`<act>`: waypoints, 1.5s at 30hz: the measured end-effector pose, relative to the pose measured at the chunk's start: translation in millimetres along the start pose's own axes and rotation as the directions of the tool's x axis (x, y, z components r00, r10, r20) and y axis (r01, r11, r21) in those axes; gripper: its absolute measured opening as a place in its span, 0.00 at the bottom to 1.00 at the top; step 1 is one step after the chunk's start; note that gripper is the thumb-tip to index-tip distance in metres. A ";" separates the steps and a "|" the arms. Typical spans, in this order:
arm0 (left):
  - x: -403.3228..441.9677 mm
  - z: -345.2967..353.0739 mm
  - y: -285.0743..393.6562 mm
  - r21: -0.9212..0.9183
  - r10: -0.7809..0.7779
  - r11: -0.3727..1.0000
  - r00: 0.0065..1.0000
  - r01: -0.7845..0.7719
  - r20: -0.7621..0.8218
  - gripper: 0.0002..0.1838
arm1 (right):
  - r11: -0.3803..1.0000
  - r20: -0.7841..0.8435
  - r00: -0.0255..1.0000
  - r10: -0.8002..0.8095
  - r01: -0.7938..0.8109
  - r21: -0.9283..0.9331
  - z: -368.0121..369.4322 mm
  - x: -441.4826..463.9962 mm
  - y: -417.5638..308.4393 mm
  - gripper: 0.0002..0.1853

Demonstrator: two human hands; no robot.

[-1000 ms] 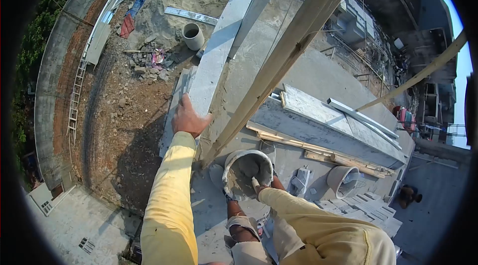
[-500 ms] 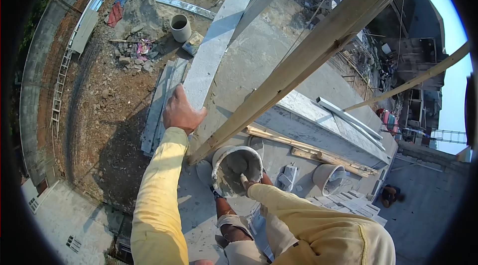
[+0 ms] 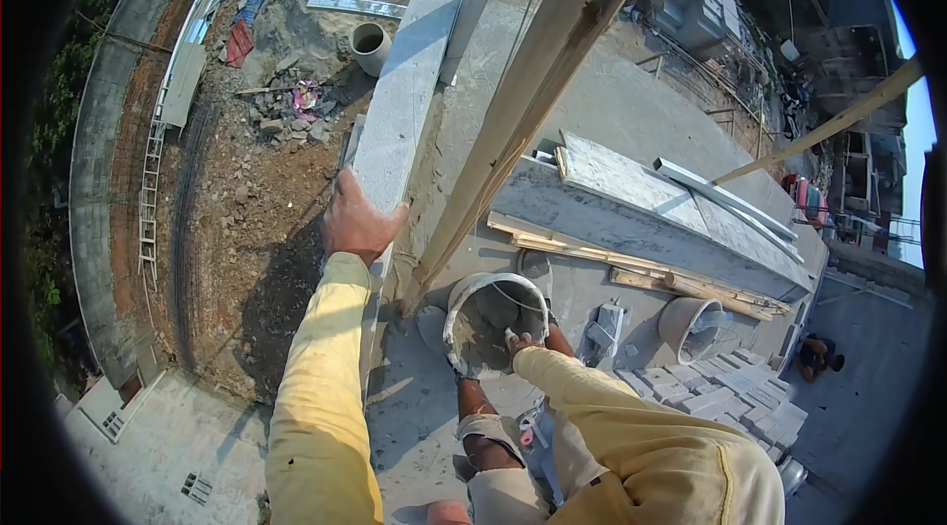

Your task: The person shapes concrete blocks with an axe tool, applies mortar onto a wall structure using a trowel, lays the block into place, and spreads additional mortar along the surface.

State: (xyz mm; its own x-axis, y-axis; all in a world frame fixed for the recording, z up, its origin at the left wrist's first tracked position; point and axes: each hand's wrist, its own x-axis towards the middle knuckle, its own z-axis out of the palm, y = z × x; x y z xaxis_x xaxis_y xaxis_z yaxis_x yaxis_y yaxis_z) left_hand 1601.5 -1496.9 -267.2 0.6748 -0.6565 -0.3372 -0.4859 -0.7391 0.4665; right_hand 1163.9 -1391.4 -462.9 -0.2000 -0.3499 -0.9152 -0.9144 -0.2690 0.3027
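My left hand [image 3: 361,219] rests on the near end of a long pale block wall [image 3: 414,71], thumb spread to the right and the other fingers over its left edge. Down by my feet stands a round bucket [image 3: 451,323] with grey mortar [image 3: 483,328] inside. My right hand [image 3: 526,342] reaches to the bucket's right side, its fingers closed round the handle of a tool whose head lies in the mortar. A wooden post [image 3: 523,120] rises just right of the block wall.
Wooden strips [image 3: 631,270] lie beside a low wall [image 3: 651,229] with boards on top. A second bucket [image 3: 681,325] and stacked grey pieces [image 3: 730,392] are at the right. A person [image 3: 817,357] is low at far right. Rubble ground [image 3: 247,229] drops away left.
The view has swung, shifting the scene about. My left hand stays at the block's near end. My right hand has moved slightly within the bucket, with the tool lower in the mortar.
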 end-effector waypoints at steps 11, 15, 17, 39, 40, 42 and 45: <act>28.2 29.4 -6.1 0.107 0.270 0.962 0.942 -0.252 -0.202 0.53 | 0.667 -0.509 0.844 -0.169 0.478 0.572 126.0 71.9 12.1 0.14; 64.9 20.8 42.2 0.094 0.162 0.984 0.977 -0.150 -0.136 0.56 | 0.098 -0.686 0.702 -0.191 0.709 0.698 164.5 115.7 8.4 0.10; 70.8 16.1 64.3 0.123 0.060 0.991 0.993 -0.048 -0.097 0.56 | -0.998 -0.569 0.822 -0.022 -0.054 -0.039 104.9 60.7 -21.3 0.11; 72.7 17.9 64.1 0.204 0.083 0.977 0.992 -0.062 -0.097 0.48 | 0.090 0.202 0.742 -0.639 -0.189 0.978 -63.9 -172.8 127.3 0.30; 73.1 18.2 63.3 0.211 0.079 0.976 0.992 -0.058 -0.094 0.49 | 0.031 0.147 0.734 -0.663 -0.169 0.985 -70.8 -182.9 129.3 0.32; 74.3 18.5 62.1 0.208 0.080 0.976 0.993 -0.060 -0.089 0.49 | -0.040 0.122 0.707 -0.697 -0.208 0.977 -94.4 -192.4 123.4 0.33; 73.9 19.3 61.9 0.200 0.080 0.978 0.993 -0.061 -0.084 0.50 | -0.117 -0.026 0.726 -0.687 -0.075 0.990 -138.2 -183.8 77.4 0.32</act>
State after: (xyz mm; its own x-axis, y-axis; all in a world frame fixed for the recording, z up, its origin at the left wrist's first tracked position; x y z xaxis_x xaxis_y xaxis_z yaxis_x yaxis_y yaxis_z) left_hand 1610.6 -1594.1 -279.0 0.6785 -0.6981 -0.2287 -0.6277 -0.7126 0.3132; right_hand 1178.5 -1471.9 -234.5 0.4919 -0.0927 -0.8657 -0.2270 0.9463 -0.2303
